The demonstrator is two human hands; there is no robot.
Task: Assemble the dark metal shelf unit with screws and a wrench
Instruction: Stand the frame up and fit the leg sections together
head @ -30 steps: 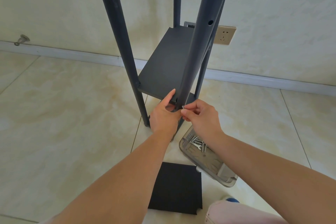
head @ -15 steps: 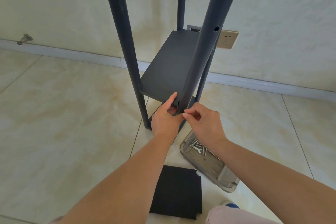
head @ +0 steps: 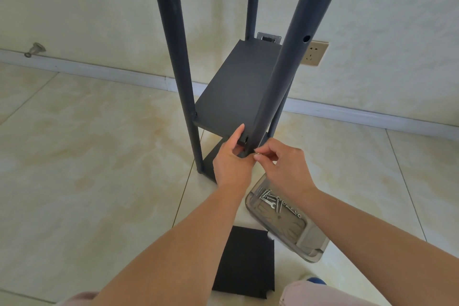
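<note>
Shelf unit: the dark metal shelf unit (head: 238,87) stands on the tiled floor (head: 87,169) at 12 o'clock from the person, near the wall (head: 99,7); four round posts rise past the top edge of view.
Shelf panel: a dark shelf panel (head: 236,92) sits between the posts, its near corner against the near right post (head: 285,77).
Left hand: the left hand (head: 232,164) grips the near corner of the shelf panel where it meets that post, thumb up along the panel edge, fingers curled underneath.
Right hand: the right hand (head: 283,166) is just right of the left hand, thumb and forefinger pinching a small silver screw (head: 257,156) at the post's near face.
Post hole: an open screw hole (head: 306,38) shows higher on the near right post, at 1 o'clock.
Tray: a clear plastic tray (head: 310,243) lies on the floor at 5 o'clock of the hands, holding loose screws (head: 278,202) and a small wrench (head: 270,204).
Spare panel: a second dark panel (head: 246,263) lies flat on the floor at 6 o'clock, just left of the tray.
Wall: a socket (head: 314,53) at 1 o'clock behind the unit; a metal door stop (head: 34,49) at 10 o'clock above the skirting.
</note>
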